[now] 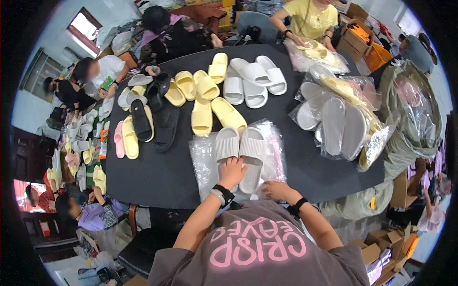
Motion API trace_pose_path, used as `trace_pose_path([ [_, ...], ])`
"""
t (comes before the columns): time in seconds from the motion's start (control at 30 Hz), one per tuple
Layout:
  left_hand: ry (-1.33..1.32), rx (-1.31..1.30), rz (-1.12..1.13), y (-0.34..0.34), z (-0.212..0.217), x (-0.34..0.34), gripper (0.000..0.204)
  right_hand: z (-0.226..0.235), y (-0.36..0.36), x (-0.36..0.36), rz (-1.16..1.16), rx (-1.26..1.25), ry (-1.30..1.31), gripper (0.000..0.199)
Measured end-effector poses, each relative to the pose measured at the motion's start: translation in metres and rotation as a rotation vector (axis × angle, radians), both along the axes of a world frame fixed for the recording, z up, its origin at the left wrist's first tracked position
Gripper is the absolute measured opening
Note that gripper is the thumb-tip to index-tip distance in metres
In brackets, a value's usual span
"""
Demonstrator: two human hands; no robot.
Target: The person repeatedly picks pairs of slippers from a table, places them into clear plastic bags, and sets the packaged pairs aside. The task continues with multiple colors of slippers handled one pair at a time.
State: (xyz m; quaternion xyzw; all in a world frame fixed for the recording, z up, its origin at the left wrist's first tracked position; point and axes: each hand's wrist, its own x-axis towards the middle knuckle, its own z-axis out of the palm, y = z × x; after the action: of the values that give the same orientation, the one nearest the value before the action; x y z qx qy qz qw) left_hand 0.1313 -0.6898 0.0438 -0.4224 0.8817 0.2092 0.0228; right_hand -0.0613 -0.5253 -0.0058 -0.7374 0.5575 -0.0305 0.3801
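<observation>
A pair of light grey slippers with ribbed straps lies side by side on a clear plastic bag (202, 157) at the table's near edge. My left hand (232, 172) rests on the left grey slipper (227, 143), its fingers extended at the lower edge of the strap. Beside it is the right grey slipper (253, 143), its heel toward me. Over the bag's near right corner, my right hand (277, 190) has its fingers apart, pointing toward the right slipper's heel. Beyond the bag stand a yellow slipper (202, 121) and another yellow slipper (229, 113).
On the black table (329, 176), white slippers (256, 97) lie in the middle. Black slippers (165, 128) and a pink slipper (119, 140) are at left. Bagged grey slippers (343, 128) pile up at right. Across the table, a person in yellow (312, 21) handles bagged slippers.
</observation>
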Motion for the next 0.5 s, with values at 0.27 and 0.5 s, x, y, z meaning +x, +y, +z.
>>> trace_pose_path([
  [0.27, 0.269, -0.234, 0.354, -0.039, 0.026, 0.160, 0.023, 0.024, -0.005, 0.004, -0.038, 0.020, -0.083, 0.039],
  [0.5, 0.382, -0.015, 0.846, -0.086, -0.007, 0.392, 0.014, 0.019, -0.013, -0.001, -0.008, 0.069, -0.176, 0.038],
])
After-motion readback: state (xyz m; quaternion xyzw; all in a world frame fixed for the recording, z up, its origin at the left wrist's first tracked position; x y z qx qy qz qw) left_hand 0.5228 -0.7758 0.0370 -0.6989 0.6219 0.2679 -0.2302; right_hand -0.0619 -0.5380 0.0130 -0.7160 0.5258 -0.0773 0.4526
